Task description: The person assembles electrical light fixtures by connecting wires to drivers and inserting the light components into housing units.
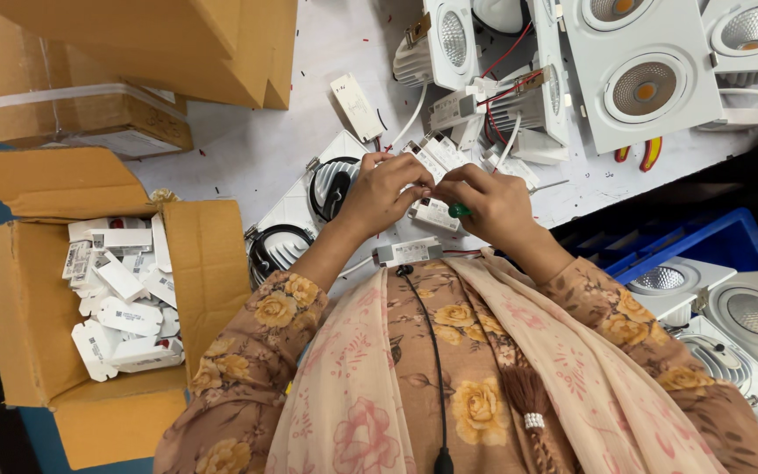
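Both hands meet near the counter's [247, 149] near edge, over a small white driver box [432, 213]. The left hand [383, 193] pinches its end, seemingly to steady it; the right hand [495, 204] is clenched on a green-handled screwdriver [459, 211], tip at the box. 1 open carton [37, 290] of similar boxes sits at the left.

Small white driver box [432, 213], flat on table — green-handled screwdriver [459, 211] touching it
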